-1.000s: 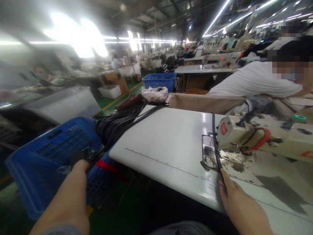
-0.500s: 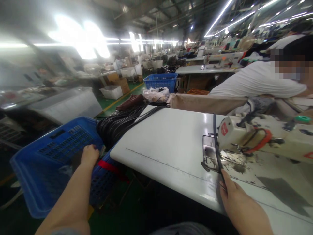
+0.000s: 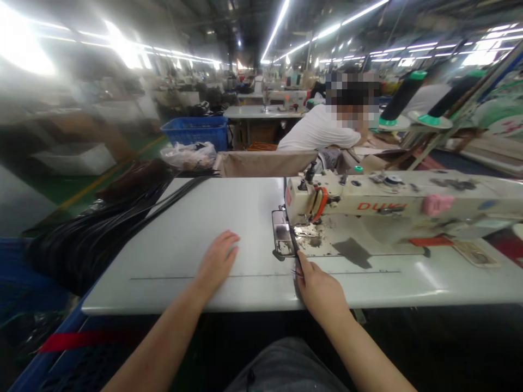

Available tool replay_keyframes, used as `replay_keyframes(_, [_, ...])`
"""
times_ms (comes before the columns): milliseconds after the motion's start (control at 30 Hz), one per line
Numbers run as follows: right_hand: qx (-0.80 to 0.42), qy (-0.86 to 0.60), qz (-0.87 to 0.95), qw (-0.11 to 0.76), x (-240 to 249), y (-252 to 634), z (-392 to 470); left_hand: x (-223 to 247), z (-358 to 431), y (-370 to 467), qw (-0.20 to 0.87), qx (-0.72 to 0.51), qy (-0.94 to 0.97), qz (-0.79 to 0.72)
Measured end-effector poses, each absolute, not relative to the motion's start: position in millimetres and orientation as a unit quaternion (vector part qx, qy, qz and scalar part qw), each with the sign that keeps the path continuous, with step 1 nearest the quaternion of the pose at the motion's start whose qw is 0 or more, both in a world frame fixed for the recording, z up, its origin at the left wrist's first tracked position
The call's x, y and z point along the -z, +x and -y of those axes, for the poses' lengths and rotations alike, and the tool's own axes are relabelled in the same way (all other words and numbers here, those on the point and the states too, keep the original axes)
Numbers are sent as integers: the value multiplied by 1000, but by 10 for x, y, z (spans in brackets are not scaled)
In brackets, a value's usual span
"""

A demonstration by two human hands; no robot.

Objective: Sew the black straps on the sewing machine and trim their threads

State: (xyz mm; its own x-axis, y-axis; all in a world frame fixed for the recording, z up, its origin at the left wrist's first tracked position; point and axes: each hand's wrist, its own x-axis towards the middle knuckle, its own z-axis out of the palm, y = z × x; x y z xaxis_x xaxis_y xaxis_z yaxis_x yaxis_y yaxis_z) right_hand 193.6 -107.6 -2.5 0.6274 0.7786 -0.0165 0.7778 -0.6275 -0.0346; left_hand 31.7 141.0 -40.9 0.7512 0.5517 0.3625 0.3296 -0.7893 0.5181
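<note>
My left hand [image 3: 217, 260] is over the white sewing table [image 3: 175, 239], left of the machine, with thumb and fingers apart and nothing visible between them. At the front of the sewing machine [image 3: 359, 198], my right hand [image 3: 322, 289] pinches a narrow black strip [image 3: 292, 237]. The strip runs away from me, past the left side of the machine's head and over the metal plate [image 3: 281, 231]. Thin metal tips [image 3: 296, 273] poke out by my right fingers; the rest of that tool is hidden in the hand.
A bundle of long black strips [image 3: 93, 239] hangs over the table's left end, above a blue basket [image 3: 24, 277]. A grey scrap [image 3: 352, 252] lies on the machine bed. Behind the table, a co-worker in a white shirt [image 3: 312, 128] leans over. Thread cones [image 3: 404, 98] stand at right.
My left hand has come from the blue basket onto the table. My view has swung right, showing more of the machine. The right hand stays at the strip by the machine.
</note>
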Motion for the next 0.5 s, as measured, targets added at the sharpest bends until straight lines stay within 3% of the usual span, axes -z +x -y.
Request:
replay_keyframes(100, [-35,-904,425,27,4,1928,1088,421,-882,876,218,-198,948,-118])
replay_keyframes(200, [-53,-902,424,63,-11,1933,1126,435,-522,1194,184,-192,958,-107])
replay_keyframes(400, [-96,-881,413,207,-16,2076,1254,532,-341,1287,123,-212,968,-51])
replay_keyframes(500, [-107,-873,411,239,-14,2140,1278,553,-336,1262,106,-211,971,-42])
